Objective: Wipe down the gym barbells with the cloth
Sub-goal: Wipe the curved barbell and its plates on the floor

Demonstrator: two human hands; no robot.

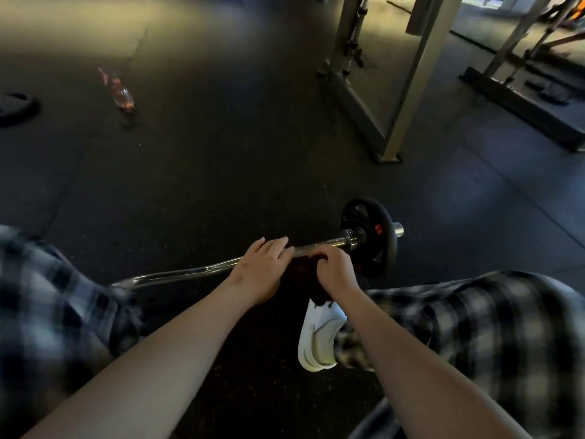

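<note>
we saw the barbell [177,275] stretched low over the floor [221,153], a black plate [373,229] on its right end. the left hand [258,270] rested on the bar, fingers nearly straight. the right hand [335,269] curled its fingers round the dark cloth [304,270] against the bar. well apart, a clear bottle [122,95] lay on the floor, its contents orange-tinted and blurred.

A chrome barbell [190,274] with a wavy shaft is laid crosswise low over the dark floor [221,172]. A black weight plate [378,239] is mounted at its right end. A dark cloth [304,270] is draped over the shaft near the plate and hangs below it.
</note>
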